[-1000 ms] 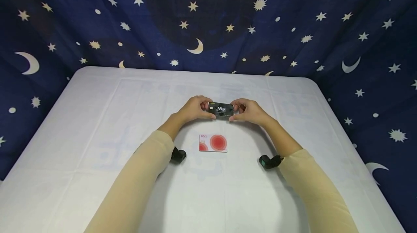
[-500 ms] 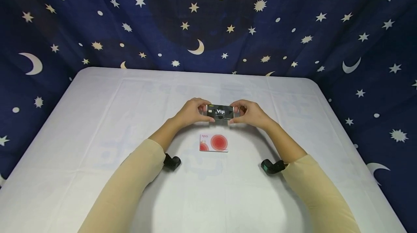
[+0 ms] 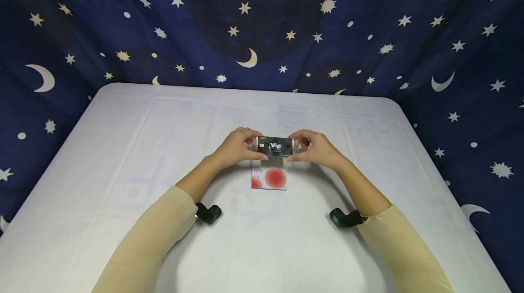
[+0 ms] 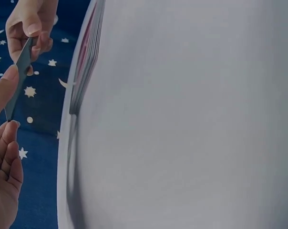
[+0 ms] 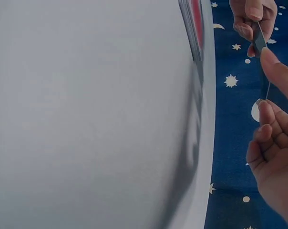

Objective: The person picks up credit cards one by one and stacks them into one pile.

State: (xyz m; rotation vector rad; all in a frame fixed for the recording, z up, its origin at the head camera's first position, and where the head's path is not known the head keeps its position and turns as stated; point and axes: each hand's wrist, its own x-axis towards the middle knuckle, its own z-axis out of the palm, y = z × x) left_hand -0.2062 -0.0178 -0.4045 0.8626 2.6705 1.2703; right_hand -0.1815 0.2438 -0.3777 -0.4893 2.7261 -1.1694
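Observation:
A black card (image 3: 275, 147) printed "Vip" is held up above the table by both hands. My left hand (image 3: 238, 146) pinches its left end between thumb and fingers, and my right hand (image 3: 315, 148) pinches the right end the same way. Just nearer than the black card, a stack of cards (image 3: 269, 179) lies flat, its top one white with red circles. In the left wrist view the stack (image 4: 87, 57) shows its layered edges, and the black card (image 4: 23, 67) appears nearly edge-on between the two hands.
A white cloth (image 3: 262, 247) covers the table. Behind and beside it hangs a dark blue curtain (image 3: 270, 24) with stars and moons. Black wrist cameras (image 3: 345, 218) stick out from both sleeves (image 3: 403, 243) over the tabletop.
Both hands have come nearer to the body with the black card, which is now close to the far edge of the stack. The stack has stayed in place.

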